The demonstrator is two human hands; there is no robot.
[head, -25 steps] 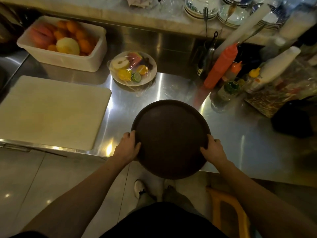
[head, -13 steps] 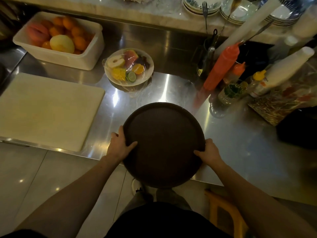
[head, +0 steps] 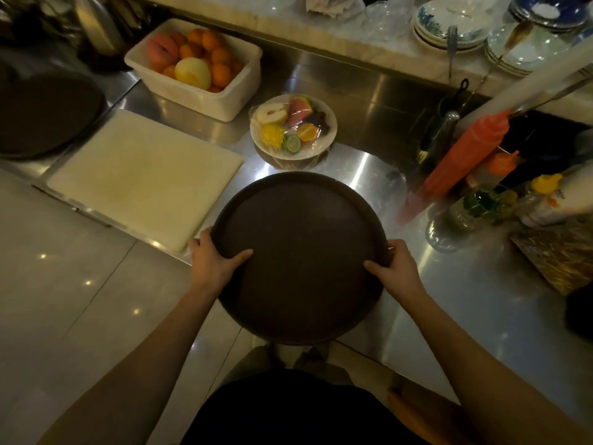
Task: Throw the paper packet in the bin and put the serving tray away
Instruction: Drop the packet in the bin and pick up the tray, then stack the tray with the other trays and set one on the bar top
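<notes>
A round dark brown serving tray [head: 301, 252] is held over the front edge of the steel counter [head: 449, 300], its near half hanging past the edge. My left hand [head: 213, 261] grips its left rim with the thumb lying on top. My right hand [head: 396, 268] grips the right rim the same way. The tray's surface carries nothing. No paper packet and no bin show in this view.
A white cutting board [head: 144, 175] lies left of the tray. Behind it stand a tub of fruit [head: 195, 65] and a wrapped fruit plate [head: 293, 126]. Sauce bottles [head: 465, 155] and jars crowd the right. Another dark round tray [head: 41, 117] lies at the far left. Stacked plates [head: 449, 24] line the back ledge.
The tray has slid toward me and slightly left, further off the counter edge. Both hands kept their grip, thumbs now on top. The view has swung left, revealing the second dark tray.
</notes>
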